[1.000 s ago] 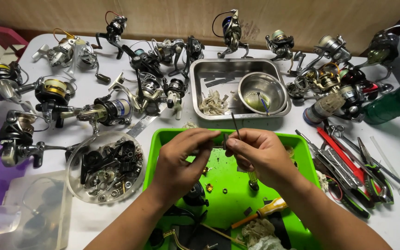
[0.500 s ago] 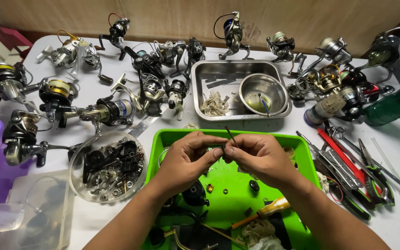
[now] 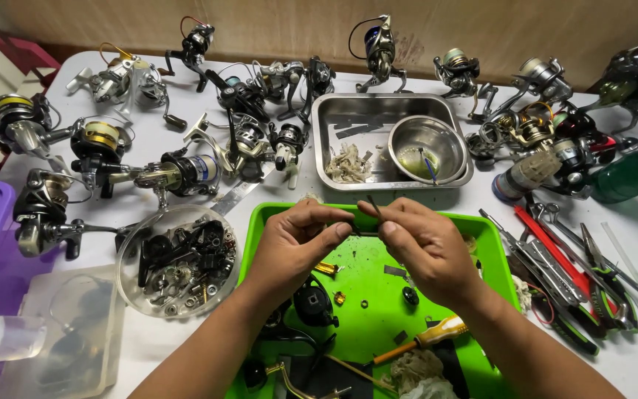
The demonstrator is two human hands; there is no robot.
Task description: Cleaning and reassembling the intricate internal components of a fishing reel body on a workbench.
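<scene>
The light is bright and soft, and it seems to come from above. Shadows under the hands are pale and small. The steel bowl (image 3: pixel 427 148) far from the person shines with white spots, and the steel tray (image 3: pixel 334 111) around it gleams too. The middle looks sharp and clear. The clear plastic box (image 3: pixel 75 332) near the left corner looks foggy. Things at the far corners bend a little, as a wide lens makes them.

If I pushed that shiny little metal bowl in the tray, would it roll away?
Probably not far. The round steel bowl sits inside the flat steel tray, whose raised rim would likely stop it. Smooth metal on metal, so it would probably slide easily. It looks thin and light, and might wobble on its curved bottom.
</scene>
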